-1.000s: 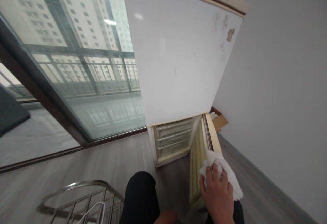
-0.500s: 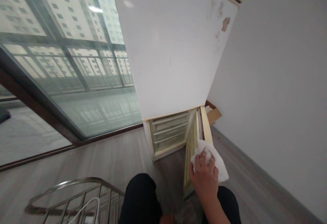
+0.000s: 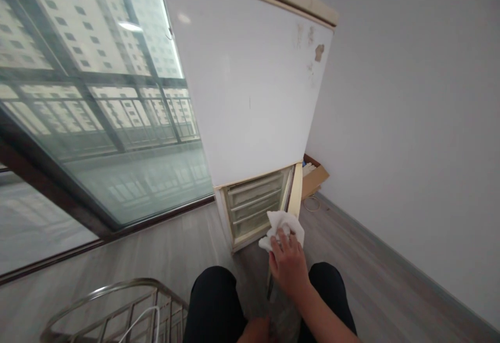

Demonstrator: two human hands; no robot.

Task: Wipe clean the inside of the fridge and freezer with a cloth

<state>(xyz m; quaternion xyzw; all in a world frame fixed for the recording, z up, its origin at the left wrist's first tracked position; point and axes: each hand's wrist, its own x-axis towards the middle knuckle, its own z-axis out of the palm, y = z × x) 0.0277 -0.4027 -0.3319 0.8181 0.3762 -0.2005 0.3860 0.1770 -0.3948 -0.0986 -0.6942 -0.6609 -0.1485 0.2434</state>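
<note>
My right hand (image 3: 288,262) is closed on a crumpled white cloth (image 3: 296,227), pressed against the edge of the lower fridge door (image 3: 296,189). That door stands partly open, and the cloth and hand hide much of it. Inside the lower compartment (image 3: 255,202) are several pale horizontal shelves. Above it, the large white upper door (image 3: 238,87) is closed, with brown stains near its upper right corner. Low in the picture, between my knees, my left hand (image 3: 255,330) shows only in part; its fingers are blurred and dark.
A metal rack (image 3: 113,301) with a white cord stands at lower left. Behind the fridge, a cardboard box (image 3: 315,179) rests on the wood-look floor (image 3: 344,239) beside the grey wall (image 3: 410,124). Glass sliding doors (image 3: 148,176) fill the left side.
The lower door has swung inward, leaving a narrower gap. My right hand moved left with it, still holding the cloth. The view has tilted up slightly and shifted right.
</note>
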